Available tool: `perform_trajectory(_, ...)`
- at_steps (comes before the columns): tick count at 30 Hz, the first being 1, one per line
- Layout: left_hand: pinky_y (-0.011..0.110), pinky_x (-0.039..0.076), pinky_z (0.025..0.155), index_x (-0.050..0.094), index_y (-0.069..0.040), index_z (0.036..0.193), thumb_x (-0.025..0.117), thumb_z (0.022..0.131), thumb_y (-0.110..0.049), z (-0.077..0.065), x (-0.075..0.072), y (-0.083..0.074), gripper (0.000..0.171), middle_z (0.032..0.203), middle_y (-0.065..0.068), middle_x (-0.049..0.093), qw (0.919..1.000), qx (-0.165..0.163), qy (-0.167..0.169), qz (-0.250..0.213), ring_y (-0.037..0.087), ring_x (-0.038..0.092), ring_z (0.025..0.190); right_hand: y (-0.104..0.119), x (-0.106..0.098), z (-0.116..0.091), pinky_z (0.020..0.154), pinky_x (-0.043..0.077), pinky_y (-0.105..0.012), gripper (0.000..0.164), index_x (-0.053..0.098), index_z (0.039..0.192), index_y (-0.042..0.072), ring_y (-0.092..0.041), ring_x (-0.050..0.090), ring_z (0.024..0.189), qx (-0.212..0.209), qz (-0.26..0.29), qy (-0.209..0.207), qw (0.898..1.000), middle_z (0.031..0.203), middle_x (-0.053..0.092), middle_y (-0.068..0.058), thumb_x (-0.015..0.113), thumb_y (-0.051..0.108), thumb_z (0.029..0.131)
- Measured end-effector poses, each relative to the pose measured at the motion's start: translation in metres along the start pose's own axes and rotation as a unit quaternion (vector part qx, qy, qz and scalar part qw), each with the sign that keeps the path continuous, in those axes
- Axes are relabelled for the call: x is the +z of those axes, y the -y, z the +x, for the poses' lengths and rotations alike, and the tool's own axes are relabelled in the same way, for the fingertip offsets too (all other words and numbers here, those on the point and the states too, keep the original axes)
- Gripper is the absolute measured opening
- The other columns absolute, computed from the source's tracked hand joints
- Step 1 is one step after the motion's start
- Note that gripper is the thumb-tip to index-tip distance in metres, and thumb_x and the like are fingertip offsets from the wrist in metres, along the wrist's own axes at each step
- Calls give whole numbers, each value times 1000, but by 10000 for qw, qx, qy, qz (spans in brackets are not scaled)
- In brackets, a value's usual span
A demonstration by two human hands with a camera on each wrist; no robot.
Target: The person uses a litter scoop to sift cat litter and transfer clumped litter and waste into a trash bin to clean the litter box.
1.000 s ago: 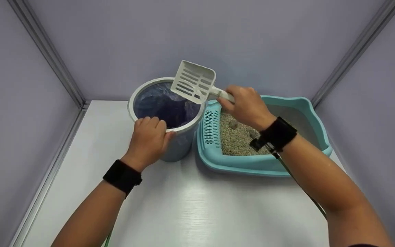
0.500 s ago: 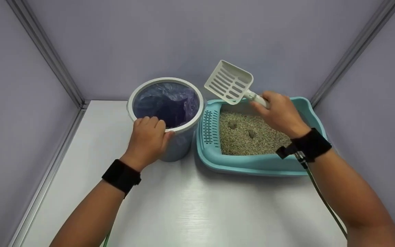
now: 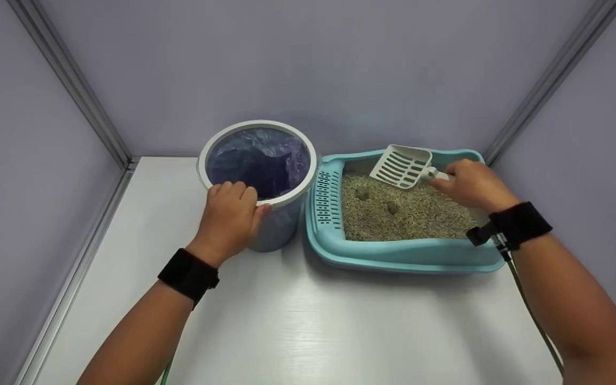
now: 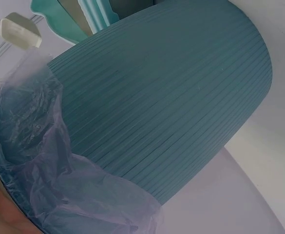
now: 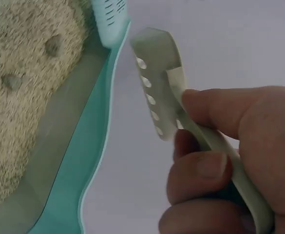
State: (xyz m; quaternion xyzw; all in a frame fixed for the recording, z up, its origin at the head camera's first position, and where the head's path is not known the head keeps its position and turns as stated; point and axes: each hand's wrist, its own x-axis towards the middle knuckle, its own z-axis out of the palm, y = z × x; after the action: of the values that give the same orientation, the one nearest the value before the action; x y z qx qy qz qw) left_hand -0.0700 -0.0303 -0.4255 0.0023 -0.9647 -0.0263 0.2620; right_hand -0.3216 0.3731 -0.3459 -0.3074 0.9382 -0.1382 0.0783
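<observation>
My right hand (image 3: pixel 474 184) grips the handle of a white slotted litter scoop (image 3: pixel 403 166), which is held above the back of a turquoise litter box (image 3: pixel 420 254). In the right wrist view, thumb and fingers curl round the scoop (image 5: pixel 157 87), and no litter shows in it. Two grey clumps, one clump (image 3: pixel 362 193) and another clump (image 3: pixel 392 207), lie on the tan litter (image 3: pixel 409 222). My left hand (image 3: pixel 230 219) holds the near rim of a round trash can (image 3: pixel 281 227) lined with a bluish plastic bag (image 3: pixel 260 147). The left wrist view shows its ribbed side (image 4: pixel 166 92).
The trash can stands just left of the litter box on a white table (image 3: pixel 297 321). Grey-lilac panels (image 3: pixel 308 59) rise behind and on both sides, joined by metal corner strips (image 3: pixel 72 75). A cable (image 3: pixel 538 321) runs along the right forearm.
My right hand has carried the scoop from above the trash can's right edge to the right, then lowered it over the litter box. The left hand stays on the rim.
</observation>
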Motion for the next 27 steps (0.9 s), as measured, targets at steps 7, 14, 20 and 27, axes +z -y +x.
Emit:
perform_trajectory(7,51,42,88,52,-6,90,47,109,-43,0,-1,2,42,86,12,53,10000,-51,51,43,33,50,83,-15,0,8,52,32,-30,50,44,61,20,-11,33,53,210,-253,882,9956,58,34,8,63,42,102)
perform_trajectory(14,51,42,88,52,-7,90,47,110,-43,0,-1,4,42,85,12,53,9999,-87,121,81,32,49,82,-18,6,18,54,32,-30,52,39,58,22,-9,27,51,319,-865,1452,9851,56,26,10,62,39,101)
perform_trajectory(20,50,42,86,52,-6,89,48,109,-44,-1,-1,5,43,84,12,53,9999,-72,30,94,32,49,81,-13,19,31,58,38,-31,48,49,58,19,-12,37,54,426,-1167,1789,9760,56,37,8,63,37,100)
perform_trajectory(27,50,41,84,52,-6,89,46,110,-44,-1,-1,1,44,83,12,53,10000,16,-13,39,32,49,81,-1,33,38,59,41,-35,47,45,57,19,-17,47,59,302,-1473,1595,9757,60,45,3,66,32,97)
